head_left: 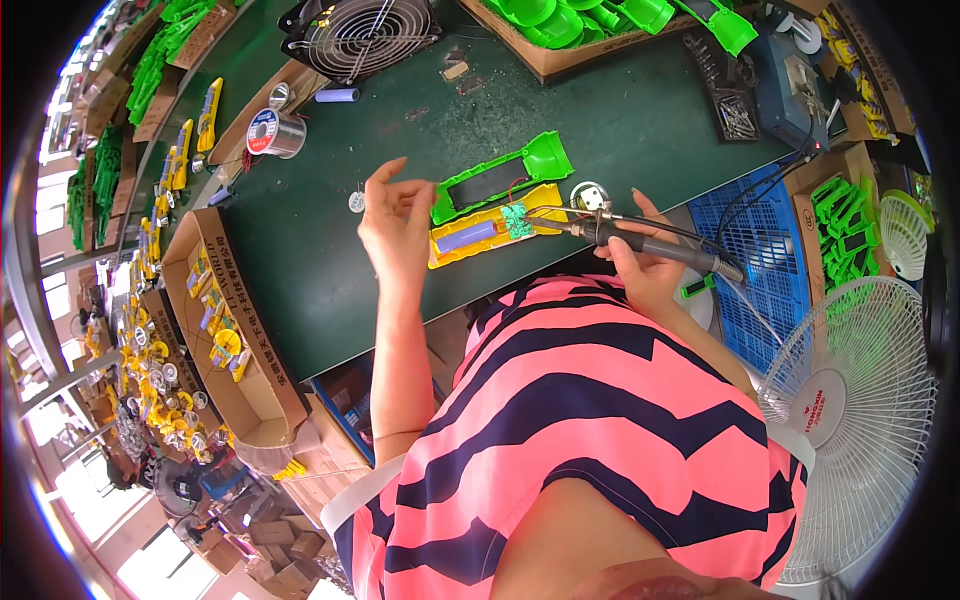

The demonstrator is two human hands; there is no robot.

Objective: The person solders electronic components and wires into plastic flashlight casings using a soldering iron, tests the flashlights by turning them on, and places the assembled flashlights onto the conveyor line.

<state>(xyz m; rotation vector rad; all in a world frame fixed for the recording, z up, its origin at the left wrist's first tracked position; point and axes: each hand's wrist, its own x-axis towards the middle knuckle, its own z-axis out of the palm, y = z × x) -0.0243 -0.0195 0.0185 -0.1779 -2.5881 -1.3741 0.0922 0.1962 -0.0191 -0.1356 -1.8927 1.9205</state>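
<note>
On the bench in front of me lies a yellow plastic flashlight shell (465, 246). It holds a purple cylindrical battery (467, 236) and a small green circuit board (517, 220) with thin wires. Against its far side lies an open green plastic shell (545, 157), with a red wire between the two. My left hand (398, 228) is closed with its fingertips at the green shell's left end. In my right hand (650, 262) is a black-handled soldering iron (655, 248), its front end pointing left close to the circuit board. A round silver lamp part (590, 196) sits just beyond the iron.
A solder spool (277, 134), a loose purple battery (337, 96) and a caged fan (365, 40) stand far left. A box of green shells (545, 65) is at the back. Right are a blue soldering station (790, 90), a blue crate (750, 235) and a white fan (850, 420).
</note>
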